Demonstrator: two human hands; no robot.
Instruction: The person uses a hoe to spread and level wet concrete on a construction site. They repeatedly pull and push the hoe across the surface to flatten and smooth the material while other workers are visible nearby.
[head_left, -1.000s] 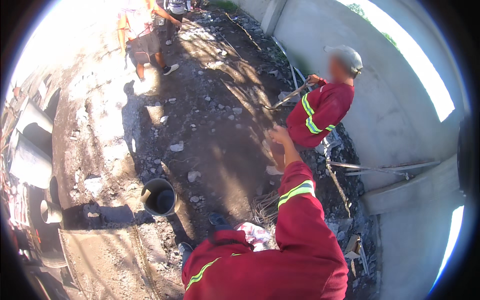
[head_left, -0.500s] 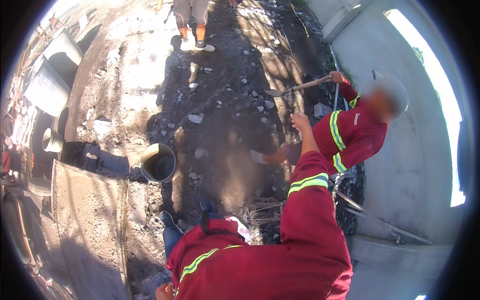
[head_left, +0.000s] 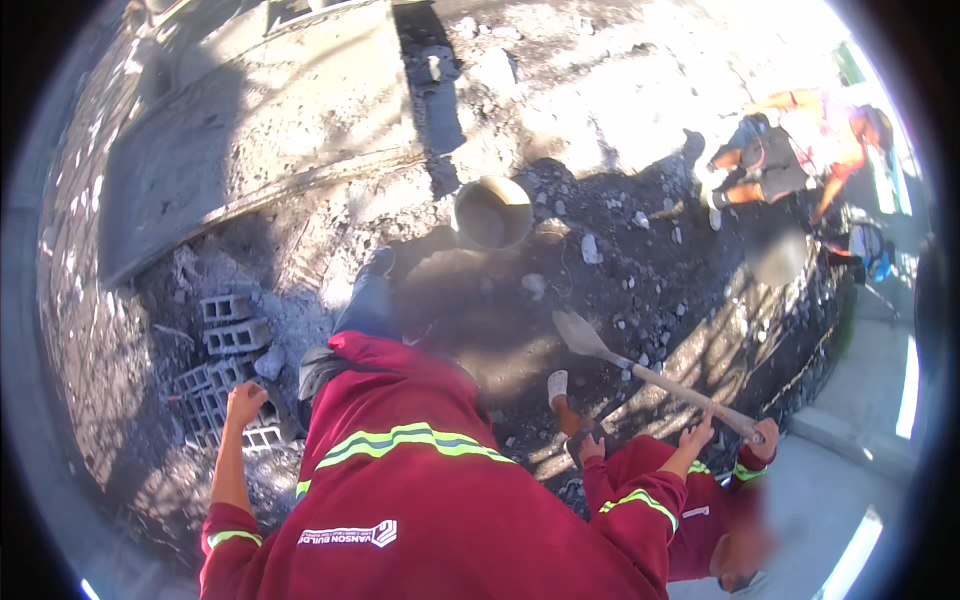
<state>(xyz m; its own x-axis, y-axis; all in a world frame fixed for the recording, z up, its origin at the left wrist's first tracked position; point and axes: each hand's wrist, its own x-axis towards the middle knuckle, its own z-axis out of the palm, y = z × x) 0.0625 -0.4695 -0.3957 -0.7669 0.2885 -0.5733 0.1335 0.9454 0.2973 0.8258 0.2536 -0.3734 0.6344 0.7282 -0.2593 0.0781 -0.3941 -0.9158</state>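
Note:
My right hand (head_left: 697, 436) reaches out with fingers apart, its fingertips at the wooden handle of a shovel (head_left: 660, 380); I see no full grip round it. A co-worker's hand (head_left: 764, 440) holds the end of that handle, and the metal blade points toward the bucket. The same person's other hand (head_left: 592, 447) hangs near my right forearm. Out to my left side, above grey hollow blocks, my left hand (head_left: 246, 402) is loosely curled with nothing visible in it.
A bucket (head_left: 492, 213) stands ahead of me, beside a wide mortar-caked board (head_left: 320, 110). Hollow concrete blocks (head_left: 236, 336) lie stacked at the left. Broken stones (head_left: 591, 249) dot the ground. Another person (head_left: 765, 160) bends down at the far right, near a concrete wall (head_left: 850, 500).
My view has swung to the right, and the bucket now appears farther up. My right hand has come to the shovel handle, and the shovel has been lowered. My left arm has come into view.

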